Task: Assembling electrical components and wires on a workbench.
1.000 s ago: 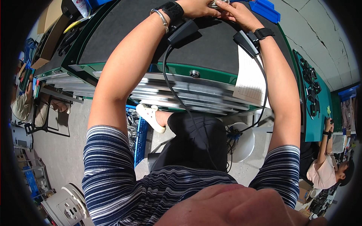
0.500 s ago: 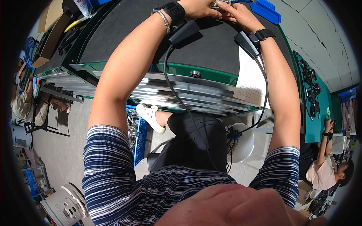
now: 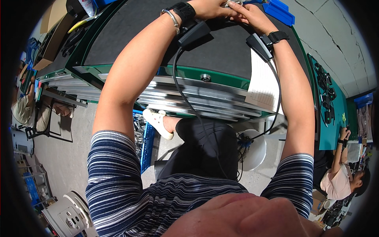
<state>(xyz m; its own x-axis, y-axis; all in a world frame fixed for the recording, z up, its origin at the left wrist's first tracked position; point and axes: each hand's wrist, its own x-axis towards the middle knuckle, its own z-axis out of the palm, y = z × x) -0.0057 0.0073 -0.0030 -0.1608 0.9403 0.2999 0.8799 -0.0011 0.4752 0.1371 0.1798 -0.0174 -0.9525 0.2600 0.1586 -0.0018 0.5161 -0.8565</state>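
Meeting at the view's upper edge, the left hand (image 3: 208, 8) and right hand (image 3: 254, 16) are seen with fingers closed on a pale, shiny bundle (image 3: 233, 2) between them, possibly coiled cable. A blue plastic bin (image 3: 279, 12) is set just right of the fingers, a black mat (image 3: 227, 53) beneath. Close two-handed manipulation is judged in hand; next, coordinated fingertip control is called for.

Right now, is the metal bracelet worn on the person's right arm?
No, the bracelet is on the left arm, beside a black strap.
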